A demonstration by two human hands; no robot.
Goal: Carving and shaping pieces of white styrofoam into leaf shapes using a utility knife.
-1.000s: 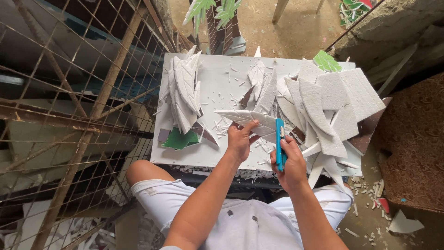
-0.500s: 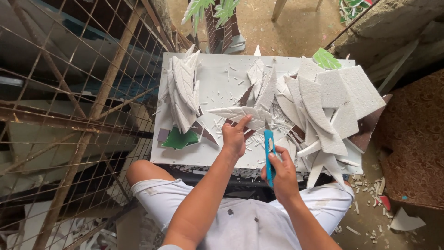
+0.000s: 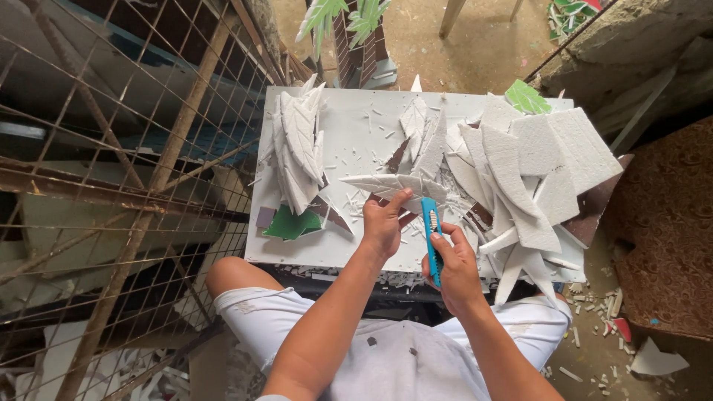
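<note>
A white foam leaf cutout [image 3: 397, 184] is pinched at its near edge by the left hand [image 3: 385, 223], fingers curled shut around it, so that the long piece lies level across the white board [image 3: 356, 126] and is steadied for trimming. Just right of that grip, a blue utility knife [image 3: 431, 234] is clasped in the closed right hand [image 3: 454, 267], its tip raised against the leaf's lower edge; it appears to be held upright so that the blade meets the foam close to the supporting fingers. One knife and one held leaf are counted. Well to the left of the grip, a stack of finished white leaves [image 3: 299, 148] is laid together, roughly five or six, though the exact number cannot be told. Below that stack one green leaf piece [image 3: 290, 223] is seen, and a second green leaf [image 3: 526, 96] lies far up to the right. To the right of the knife, a loose heap of white foam offcuts [image 3: 535, 171] is spread, too overlapped to be counted. Small shavings are scattered around both hands.
</note>
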